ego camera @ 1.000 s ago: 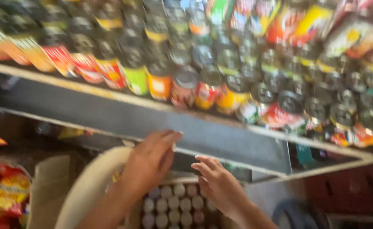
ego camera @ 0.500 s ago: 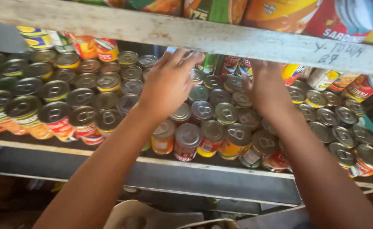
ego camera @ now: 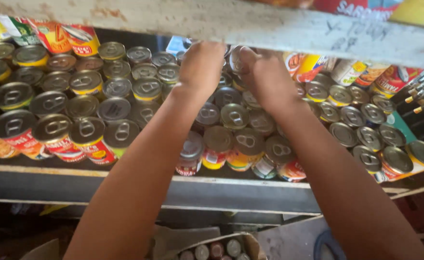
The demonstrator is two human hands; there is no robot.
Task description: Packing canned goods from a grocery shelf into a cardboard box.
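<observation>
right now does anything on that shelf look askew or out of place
Mostly tidy: round pull-tab tin cans stand upright in rows. The front cans near the grey shelf edge tilt forward, and both hands, left hand and right hand, reach among the back cans.

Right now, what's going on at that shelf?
A person reaches both arms deep into a shelf packed with pull-tab cans. The left hand and right hand are at the back rows; the right hand's fingers are on a can. Below, an open cardboard box holds more cans.
</observation>
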